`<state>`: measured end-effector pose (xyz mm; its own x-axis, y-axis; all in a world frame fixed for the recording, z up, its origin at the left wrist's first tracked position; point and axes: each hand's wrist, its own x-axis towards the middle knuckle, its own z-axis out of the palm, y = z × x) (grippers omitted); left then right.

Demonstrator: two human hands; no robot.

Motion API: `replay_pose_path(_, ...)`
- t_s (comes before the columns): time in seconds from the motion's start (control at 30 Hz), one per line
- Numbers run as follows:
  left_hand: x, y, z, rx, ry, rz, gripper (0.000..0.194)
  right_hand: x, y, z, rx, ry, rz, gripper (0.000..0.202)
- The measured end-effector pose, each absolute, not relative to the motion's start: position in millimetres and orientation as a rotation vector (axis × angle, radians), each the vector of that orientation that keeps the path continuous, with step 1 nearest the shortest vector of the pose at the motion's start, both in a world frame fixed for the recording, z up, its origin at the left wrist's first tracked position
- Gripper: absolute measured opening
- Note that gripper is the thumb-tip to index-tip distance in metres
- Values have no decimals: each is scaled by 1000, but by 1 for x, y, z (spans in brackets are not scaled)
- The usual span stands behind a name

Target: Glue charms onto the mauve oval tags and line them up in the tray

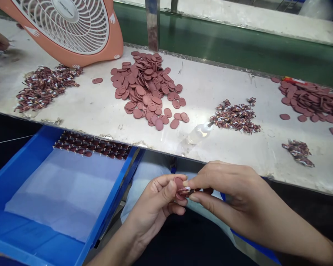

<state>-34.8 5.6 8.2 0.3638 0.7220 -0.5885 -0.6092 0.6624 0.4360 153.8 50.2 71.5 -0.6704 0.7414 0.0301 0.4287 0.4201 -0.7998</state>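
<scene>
Right hand (235, 190) pinches a small dark piece (191, 191), fingertips nearly together, at the right side of a red disc (178, 182) clamped in the left hand (155, 201), over the lap (148, 170); disc's long axis unclear.

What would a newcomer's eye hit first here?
Probably the orange-framed fan at the upper left of the white bench, then the big heap of reddish-brown ovals to its right. Low in the middle, the left hand and right hand hold a small reddish-brown item; a blue tray fills the lower left.
</scene>
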Motion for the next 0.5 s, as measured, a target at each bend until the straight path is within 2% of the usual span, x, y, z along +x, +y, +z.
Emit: replay_pose_path(0.5,-36,6,4,148,817,884,36,149,55,75,-1018,-2298,1172,13)
